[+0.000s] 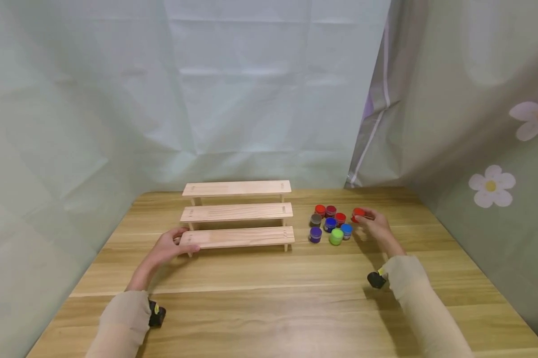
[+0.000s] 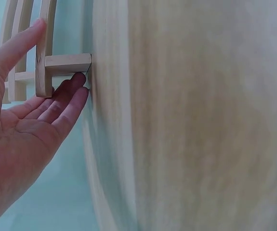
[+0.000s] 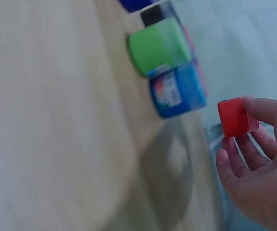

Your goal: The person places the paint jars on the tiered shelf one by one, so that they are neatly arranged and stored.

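A three-tier wooden display stand (image 1: 235, 213) stands left of centre on the table. My left hand (image 1: 168, 247) holds the left end of its lowest tier. In the left wrist view, the thumb lies against the board (image 2: 43, 53) and the fingers reach around its end, beside the leg (image 2: 68, 63). Between thumb and fingers, my right hand (image 1: 377, 226) pinches a small red paint jar (image 3: 233, 117), lifted off the table. Just left of that hand are a light blue paint jar (image 1: 346, 230) and a green paint jar (image 1: 336, 236).
More small paint jars stand close together: purple (image 1: 315, 234), dark blue (image 1: 330, 224), dark grey (image 1: 315, 220), dark red (image 1: 330, 211), and red (image 1: 320, 211). The wooden table (image 1: 269, 308) meets a pale fabric backdrop (image 1: 260, 99) behind and at both sides.
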`<state>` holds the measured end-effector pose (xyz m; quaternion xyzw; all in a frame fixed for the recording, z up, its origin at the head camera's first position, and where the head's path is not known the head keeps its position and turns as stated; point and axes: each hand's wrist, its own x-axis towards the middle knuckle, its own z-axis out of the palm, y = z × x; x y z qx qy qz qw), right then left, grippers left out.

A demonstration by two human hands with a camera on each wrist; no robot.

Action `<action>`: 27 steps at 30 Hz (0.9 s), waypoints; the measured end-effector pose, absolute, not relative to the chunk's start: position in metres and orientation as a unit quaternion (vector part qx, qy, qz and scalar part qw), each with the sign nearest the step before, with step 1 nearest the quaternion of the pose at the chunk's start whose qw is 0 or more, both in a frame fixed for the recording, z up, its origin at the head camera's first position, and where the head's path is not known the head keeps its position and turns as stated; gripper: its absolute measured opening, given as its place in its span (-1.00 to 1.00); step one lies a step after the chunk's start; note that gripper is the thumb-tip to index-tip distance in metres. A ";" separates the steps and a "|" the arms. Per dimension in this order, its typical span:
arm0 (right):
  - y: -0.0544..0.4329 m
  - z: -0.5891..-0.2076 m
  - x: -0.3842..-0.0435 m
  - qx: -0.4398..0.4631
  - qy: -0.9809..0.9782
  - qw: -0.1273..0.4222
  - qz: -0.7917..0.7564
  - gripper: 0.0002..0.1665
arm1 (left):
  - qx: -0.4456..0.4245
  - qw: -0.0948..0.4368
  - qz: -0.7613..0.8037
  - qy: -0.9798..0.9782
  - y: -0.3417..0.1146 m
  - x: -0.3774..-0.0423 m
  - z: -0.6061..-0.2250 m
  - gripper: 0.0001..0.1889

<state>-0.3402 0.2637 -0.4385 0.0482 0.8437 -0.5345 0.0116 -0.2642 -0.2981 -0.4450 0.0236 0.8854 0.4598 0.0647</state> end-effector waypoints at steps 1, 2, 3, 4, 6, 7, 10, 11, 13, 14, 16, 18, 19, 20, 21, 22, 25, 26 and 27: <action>0.261 -0.434 -0.341 0.045 0.841 0.009 -0.538 -0.33 | 0.024 0.065 0.461 0.885 -0.298 -0.264 -0.445 -0.10; 0.258 -0.431 -0.341 0.040 0.841 0.005 -0.539 -0.33 | 0.026 0.065 0.462 0.884 -0.299 -0.264 -0.444 -0.10; 0.255 -0.427 -0.342 0.037 0.842 0.003 -0.539 -0.33 | 0.026 0.066 0.465 0.883 -0.299 -0.264 -0.444 -0.10; 0.252 -0.423 -0.342 0.032 0.841 0.002 -0.540 -0.33 | 0.026 0.065 0.465 0.883 -0.300 -0.264 -0.444 -0.10; 0.245 -0.417 -0.344 0.022 0.839 0.000 -0.544 -0.33 | 0.027 0.063 0.469 0.881 -0.300 -0.264 -0.444 -0.11; 0.242 -0.413 -0.345 0.017 0.837 0.002 -0.547 -0.33 | 0.027 0.062 0.470 0.880 -0.300 -0.265 -0.445 -0.11; 0.229 -0.405 -0.350 -0.003 0.832 0.005 -0.555 -0.34 | 0.027 0.061 0.471 0.880 -0.301 -0.265 -0.445 -0.11; 0.224 -0.401 -0.351 -0.009 0.828 0.006 -0.560 -0.35 | 0.025 0.062 0.474 0.878 -0.300 -0.265 -0.445 -0.11; 0.214 -0.394 -0.355 -0.019 0.823 0.011 -0.568 -0.36 | 0.022 0.063 0.476 0.877 -0.300 -0.264 -0.445 -0.11; 0.209 -0.390 -0.357 -0.024 0.822 0.012 -0.569 -0.37 | 0.021 0.065 0.477 0.876 -0.300 -0.264 -0.445 -0.10; 0.197 -0.382 -0.360 -0.032 0.819 0.016 -0.573 -0.36 | 0.025 0.065 0.479 0.875 -0.300 -0.264 -0.444 -0.10; 0.185 -0.375 -0.363 -0.038 0.817 0.019 -0.575 -0.36 | 0.025 0.065 0.483 0.873 -0.299 -0.263 -0.445 -0.10; 0.178 -0.371 -0.364 -0.040 0.816 0.022 -0.577 -0.36 | 0.026 0.065 0.483 0.873 -0.299 -0.263 -0.445 -0.10; 0.172 -0.369 -0.365 -0.043 0.816 0.024 -0.577 -0.36 | 0.028 0.065 0.484 0.872 -0.299 -0.263 -0.446 -0.10; 0.166 -0.366 -0.366 -0.047 0.814 0.025 -0.579 -0.36 | 0.029 0.064 0.484 0.872 -0.299 -0.263 -0.447 -0.10; 0.159 -0.363 -0.366 -0.050 0.813 0.025 -0.580 -0.36 | 0.028 0.064 0.486 0.871 -0.299 -0.263 -0.448 -0.10; 0.140 -0.357 -0.369 -0.058 0.808 0.023 -0.586 -0.38 | 0.025 0.061 0.490 0.869 -0.299 -0.264 -0.449 -0.11; 0.134 -0.355 -0.370 -0.065 0.806 0.021 -0.588 -0.39 | 0.024 0.060 0.492 0.868 -0.299 -0.264 -0.449 -0.11; 0.127 -0.353 -0.371 -0.071 0.804 0.021 -0.590 -0.40 | 0.023 0.059 0.491 0.869 -0.299 -0.264 -0.449 -0.12</action>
